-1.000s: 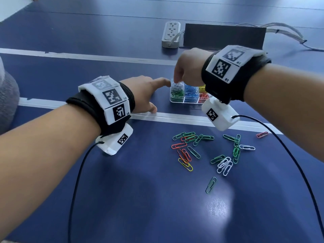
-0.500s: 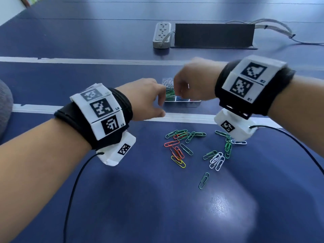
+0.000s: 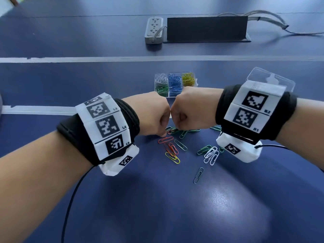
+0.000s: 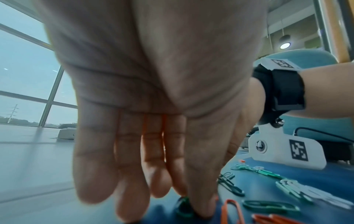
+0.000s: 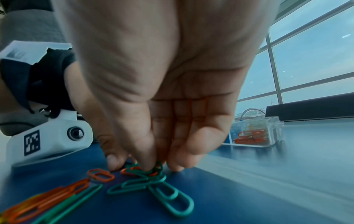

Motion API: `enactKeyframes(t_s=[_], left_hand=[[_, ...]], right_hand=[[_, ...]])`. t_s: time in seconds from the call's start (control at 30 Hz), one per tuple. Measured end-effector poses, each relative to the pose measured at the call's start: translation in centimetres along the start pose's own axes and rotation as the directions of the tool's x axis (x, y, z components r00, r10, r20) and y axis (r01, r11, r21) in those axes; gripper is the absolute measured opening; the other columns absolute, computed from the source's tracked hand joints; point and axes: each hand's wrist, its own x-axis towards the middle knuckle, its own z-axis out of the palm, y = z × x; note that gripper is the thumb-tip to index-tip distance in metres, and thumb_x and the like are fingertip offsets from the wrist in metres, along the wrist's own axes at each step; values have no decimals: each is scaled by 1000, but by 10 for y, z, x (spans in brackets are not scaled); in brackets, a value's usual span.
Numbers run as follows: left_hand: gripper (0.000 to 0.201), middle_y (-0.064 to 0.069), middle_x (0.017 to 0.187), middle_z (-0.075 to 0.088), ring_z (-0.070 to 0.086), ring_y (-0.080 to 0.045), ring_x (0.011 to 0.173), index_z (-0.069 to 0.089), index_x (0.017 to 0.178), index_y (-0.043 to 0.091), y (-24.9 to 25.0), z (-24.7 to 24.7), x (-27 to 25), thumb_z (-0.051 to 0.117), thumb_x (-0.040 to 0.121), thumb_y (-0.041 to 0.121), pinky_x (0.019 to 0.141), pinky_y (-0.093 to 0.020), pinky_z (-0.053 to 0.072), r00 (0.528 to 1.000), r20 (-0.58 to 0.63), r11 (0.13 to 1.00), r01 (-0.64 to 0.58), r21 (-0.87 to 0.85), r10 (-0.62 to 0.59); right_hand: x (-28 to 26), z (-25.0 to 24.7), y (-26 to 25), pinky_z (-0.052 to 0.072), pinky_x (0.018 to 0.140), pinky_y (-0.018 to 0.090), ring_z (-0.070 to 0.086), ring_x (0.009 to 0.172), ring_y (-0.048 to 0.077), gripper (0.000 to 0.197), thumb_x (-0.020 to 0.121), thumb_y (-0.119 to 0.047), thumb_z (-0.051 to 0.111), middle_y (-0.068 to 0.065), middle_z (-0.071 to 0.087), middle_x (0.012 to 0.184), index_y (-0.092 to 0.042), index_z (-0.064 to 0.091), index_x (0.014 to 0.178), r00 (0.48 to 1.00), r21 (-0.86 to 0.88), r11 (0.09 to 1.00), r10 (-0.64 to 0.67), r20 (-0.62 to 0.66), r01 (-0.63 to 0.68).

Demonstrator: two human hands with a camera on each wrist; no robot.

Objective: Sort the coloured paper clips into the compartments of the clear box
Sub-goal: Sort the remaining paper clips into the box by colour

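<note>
The clear box (image 3: 175,95) sits just beyond my hands, with white, blue, yellow and green clips in separate compartments; the right wrist view shows orange clips (image 5: 250,137) in its near corner. Loose paper clips (image 3: 177,148) in green, orange, yellow and white lie on the blue table. Both hands hover over the pile's far edge with knuckles touching. My left hand (image 3: 163,134) points its fingers down; thumb and forefinger meet on a green clip (image 4: 182,204). My right hand (image 5: 132,165) pinches at a cluster of green clips (image 5: 153,174) with thumb and forefinger.
The box's clear lid (image 3: 270,78) lies behind my right wrist. A power strip (image 3: 154,30), a black stand (image 3: 206,28) and grey cables (image 3: 263,16) sit at the back. White tape lines (image 3: 70,59) cross the table. Thin black cables trail from both wrists.
Both hands have drawn back from the clear box to the loose pile and come together knuckle to knuckle. The box's compartments are now uncovered.
</note>
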Motion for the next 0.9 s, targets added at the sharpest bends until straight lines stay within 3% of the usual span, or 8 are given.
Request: enactKeyframes(t_s=[0.13, 0.23, 0.3, 0.4, 0.5, 0.57, 0.7, 0.9], left_hand=[[9, 6, 73, 59, 53, -16, 74, 70, 81, 21, 2, 3, -1, 61, 80, 23, 69, -23, 44, 999, -29, 1000, -18, 19, 19], [8, 9, 70, 54, 50, -15, 73, 65, 82, 24, 2, 3, -1, 59, 78, 20, 73, -27, 47, 999, -30, 1000, -26, -2, 26], [12, 12, 67, 50, 47, -10, 67, 63, 90, 24, 1, 3, -1, 60, 79, 20, 74, -26, 46, 999, -28, 999, -20, -36, 19], [13, 15, 65, 48, 40, 2, 60, 65, 93, 24, 0, 3, 1, 62, 80, 22, 73, -23, 42, 999, -45, 998, -26, -49, 24], [10, 15, 62, 48, 46, -6, 62, 69, 84, 20, 0, 3, 1, 61, 78, 16, 71, -23, 46, 998, -58, 998, -38, -45, 35], [10, 14, 60, 49, 50, -13, 67, 69, 78, 19, 1, 3, 1, 61, 76, 13, 72, -25, 49, 998, -56, 998, -42, -39, 40], [8, 14, 62, 45, 47, -16, 71, 62, 76, 22, 3, 4, 0, 63, 74, 14, 70, -24, 45, 998, -43, 999, -50, -14, 49], [20, 14, 65, 42, 36, -9, 66, 57, 93, 21, 3, 7, 3, 65, 75, 19, 67, -25, 35, 1000, -16, 1000, -11, 21, 12]], right_hand=[[-3, -3, 4, 41, 62, 22, 51, 69, 21, 18, 80, -16, 57, -3, 55, 63, -17, 74, 84, 1000, 30, 1000, 1, -21, 0], [-7, -5, 11, 36, 58, 15, 47, 61, 13, 26, 81, -14, 59, -11, 51, 56, -23, 75, 99, 999, 136, 990, 30, -39, -24], [-11, -5, 16, 36, 64, 21, 45, 60, 11, 35, 83, -13, 55, -13, 47, 55, -28, 71, 110, 996, 189, 979, 79, -31, -72], [-17, -3, 25, 42, 68, 21, 52, 55, 7, 32, 84, -11, 51, -6, 56, 60, -30, 72, 98, 983, 335, 924, 172, 61, -182], [-21, 1, 33, 44, 60, 14, 54, 49, 4, 23, 84, -11, 51, 0, 64, 64, -23, 70, 85, 963, 470, 840, 240, 125, -270], [-22, 5, 36, 45, 64, 20, 54, 51, 8, 18, 84, -12, 51, 2, 69, 69, -19, 68, 85, 954, 489, 820, 267, 133, -298], [-25, 8, 34, 42, 53, 20, 48, 38, -1, 25, 86, -11, 43, -6, 61, 59, -27, 63, 85, 951, 454, 838, 293, 97, -304], [-28, 12, 28, 42, 71, 23, 52, 68, 10, 5, 84, -29, 63, -11, 58, 67, -26, 67, 84, 965, 314, 914, 259, 38, -258]])
